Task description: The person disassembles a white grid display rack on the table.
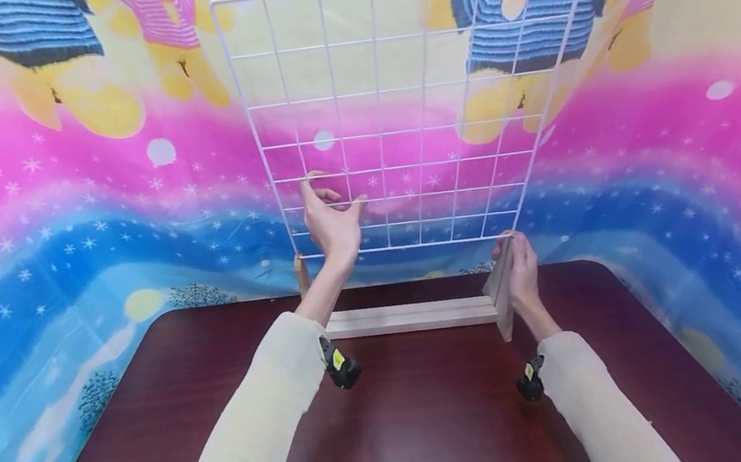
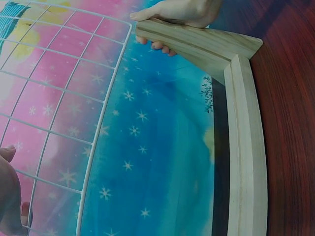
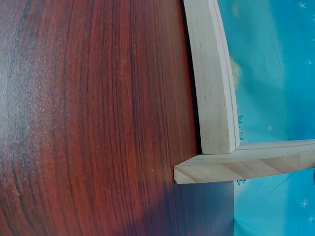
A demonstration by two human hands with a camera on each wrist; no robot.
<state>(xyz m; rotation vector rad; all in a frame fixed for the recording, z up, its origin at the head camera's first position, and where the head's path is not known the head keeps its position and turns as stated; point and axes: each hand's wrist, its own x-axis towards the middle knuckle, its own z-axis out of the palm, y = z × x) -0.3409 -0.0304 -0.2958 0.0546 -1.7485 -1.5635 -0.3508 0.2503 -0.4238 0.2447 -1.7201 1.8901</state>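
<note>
A white wire grid panel (image 1: 413, 130) stands upright over a pale wooden stand, made of a crossbar (image 1: 417, 317) and two end pieces. My left hand (image 1: 335, 228) holds the grid near its lower left, with fingers passing through the mesh; in the left wrist view that hand (image 2: 9, 196) shows only in part. With my right hand (image 1: 523, 265) I grip the top of the right end piece (image 1: 503, 291), thumb on one side and fingers on the other. The grid's lower right corner comes right at this end piece's top. At the lower left, the grid meets the left end piece (image 1: 302, 275).
The stand rests towards the back of a dark red wood-grain table (image 1: 397, 430). Behind and around it hangs a colourful cloth (image 1: 98, 243) with bears and snowflakes. Black wrist cameras (image 1: 340, 364) sit at both cuffs.
</note>
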